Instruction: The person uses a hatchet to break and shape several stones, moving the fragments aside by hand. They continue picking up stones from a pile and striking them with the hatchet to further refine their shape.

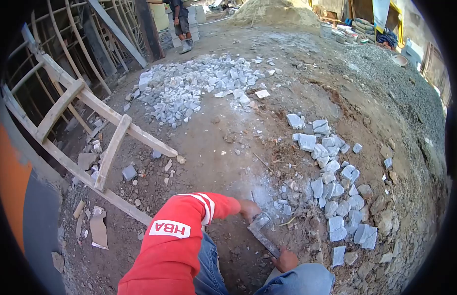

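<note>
My right hand is wrapped round the lower end of a grey metal hammer, near my knee. The hammer slants up and left, its head beside my left hand. That hand, at the end of a red sleeve, reaches low over the dusty ground with its fingers curled. A thin dark piece sticks up just beyond it; whether the fingers hold it is hidden. Pale stone chips and white dust lie right of the left hand.
Broken grey stone blocks lie to the right, with a wide heap of smaller stones ahead. A wooden ladder leans at left. Farther off are a person, a sand pile and gravel.
</note>
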The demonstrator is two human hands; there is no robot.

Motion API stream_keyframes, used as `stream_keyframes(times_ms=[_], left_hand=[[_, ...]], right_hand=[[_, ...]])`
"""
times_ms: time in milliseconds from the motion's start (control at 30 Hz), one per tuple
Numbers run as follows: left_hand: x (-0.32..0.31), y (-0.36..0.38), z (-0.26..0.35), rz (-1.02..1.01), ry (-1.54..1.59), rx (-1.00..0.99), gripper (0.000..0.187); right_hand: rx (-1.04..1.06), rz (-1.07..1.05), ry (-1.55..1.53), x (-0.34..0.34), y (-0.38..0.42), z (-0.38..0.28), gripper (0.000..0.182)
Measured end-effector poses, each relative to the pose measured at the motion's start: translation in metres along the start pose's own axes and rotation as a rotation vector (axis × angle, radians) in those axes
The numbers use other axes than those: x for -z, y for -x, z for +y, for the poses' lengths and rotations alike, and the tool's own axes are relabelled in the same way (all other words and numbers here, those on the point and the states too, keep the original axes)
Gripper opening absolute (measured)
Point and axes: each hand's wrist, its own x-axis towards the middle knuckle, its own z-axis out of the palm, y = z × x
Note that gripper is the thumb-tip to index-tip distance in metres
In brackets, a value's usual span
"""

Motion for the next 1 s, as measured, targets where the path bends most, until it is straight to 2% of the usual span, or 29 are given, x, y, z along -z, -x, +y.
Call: stream_keyframes(times_ms=[33, 133, 333, 400, 433, 500, 633, 700, 733, 800, 900, 933, 1000], left_hand=[[0.0, 0.001, 0.0, -0.042, 0.021, -0.005, 0.045], [-0.002, 0.007, -0.009, 0.0, -0.001, 0.033, 0.046], [-0.007, 0.015, -0.024, 0.039, -0.014, 0.063, 0.045], [-0.006, 0.018, -0.02, 0.024, -0.01, 0.071, 0.045], [-0.004, 0.019, -0.021, 0.012, -0.013, 0.081, 0.044], [-0.009, 0.016, -0.019, 0.008, -0.021, 0.075, 0.045], [-0.001, 0.016, -0.014, 0.01, -0.019, 0.041, 0.045], [-0.005, 0.009, -0.018, 0.01, -0.008, 0.051, 0.045], [-0.007, 0.007, -0.019, 0.008, 0.009, 0.063, 0.045], [0.0, 0.015, -0.016, 0.031, 0.012, 0.07, 0.044], [-0.007, 0.021, -0.018, 0.079, 0.017, 0.073, 0.043], [-0.01, 0.021, -0.02, 0.102, 0.012, 0.069, 0.043], [-0.013, 0.021, -0.024, 0.048, -0.006, 0.068, 0.043]], right_hand=[[0.006, 0.01, 0.005, 0.0, -0.002, -0.004, 0.057], [-0.007, 0.075, 0.024, 0.001, -0.007, -0.011, 0.051], [0.064, 0.049, 0.066, -0.01, -0.017, -0.004, 0.057], [-0.008, -0.363, -0.26, -0.005, -0.019, -0.012, 0.046], [-0.005, -0.362, -0.26, -0.012, -0.022, -0.015, 0.046], [-0.167, -0.556, -0.925, -0.038, -0.023, -0.016, 0.027], [-0.122, -0.604, -1.056, -0.079, -0.035, -0.005, 0.013], [-0.039, -0.433, -0.999, -0.082, -0.036, 0.0, 0.014], [-0.037, -0.435, -0.998, -0.081, -0.034, 0.008, 0.014], [-0.174, -0.463, -1.378, -0.018, 0.005, -0.012, 0.016], [-0.203, -0.198, -1.557, 0.011, 0.022, 0.009, 0.016], [-0.208, -0.192, -1.555, 0.018, 0.023, 0.015, 0.016], [-0.327, 0.187, -1.696, 0.035, 0.022, 0.026, 0.019]])
